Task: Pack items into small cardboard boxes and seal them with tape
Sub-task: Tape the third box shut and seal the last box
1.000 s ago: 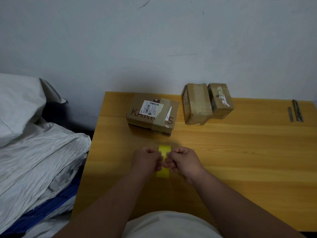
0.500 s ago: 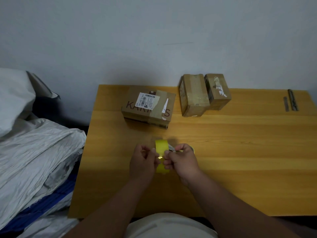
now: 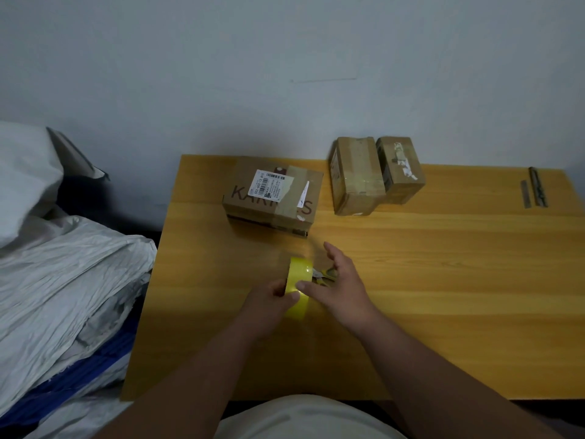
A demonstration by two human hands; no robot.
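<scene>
A yellow tape roll [image 3: 299, 280] stands on edge above the front of the wooden table [image 3: 443, 280]. My left hand [image 3: 269, 304] grips it from the left. My right hand [image 3: 342, 289] has its thumb on the roll's face and its index finger stretched out. Its other fingers hold a small grey-and-yellow cutter [image 3: 323, 275], partly hidden by the palm. A taped cardboard box with a shipping label [image 3: 272, 198] lies behind the hands. Two smaller taped boxes [image 3: 357, 175] [image 3: 400, 169] touch side by side at the back.
Two thin metal strips [image 3: 535, 191] lie at the table's far right. Crumpled white bedding over blue fabric [image 3: 63, 264] is piled left of the table. A grey wall rises directly behind the table.
The hands were fists pressed together over the roll. Now the roll is raised and more exposed, and my right hand's fingers have spread out while its thumb stays on the tape.
</scene>
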